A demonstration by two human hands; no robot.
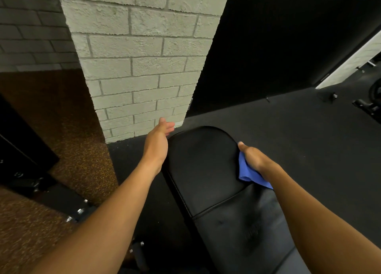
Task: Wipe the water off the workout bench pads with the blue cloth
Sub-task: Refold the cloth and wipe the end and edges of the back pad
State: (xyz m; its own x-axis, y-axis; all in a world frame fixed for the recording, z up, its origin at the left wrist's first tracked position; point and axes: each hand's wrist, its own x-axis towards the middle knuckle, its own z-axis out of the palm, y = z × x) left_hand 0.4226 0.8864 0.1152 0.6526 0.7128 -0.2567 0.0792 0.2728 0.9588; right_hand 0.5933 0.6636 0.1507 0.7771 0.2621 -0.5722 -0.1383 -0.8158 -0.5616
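Presently: right hand (254, 160) grips the blue cloth (248, 173) at the right edge of the bench pad (202, 162).
Left hand (157, 144) is open, fingers relaxed, above the pad's left edge near the brick pillar (140, 57); the cloth touches the pad.

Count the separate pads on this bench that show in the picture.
2. The far pad, with the rounded end, lies near the brick pillar; the near pad begins at the seam and runs toward the camera. More may lie out of frame.

Right hand (255, 160) fingers under blue cloth (250, 173)
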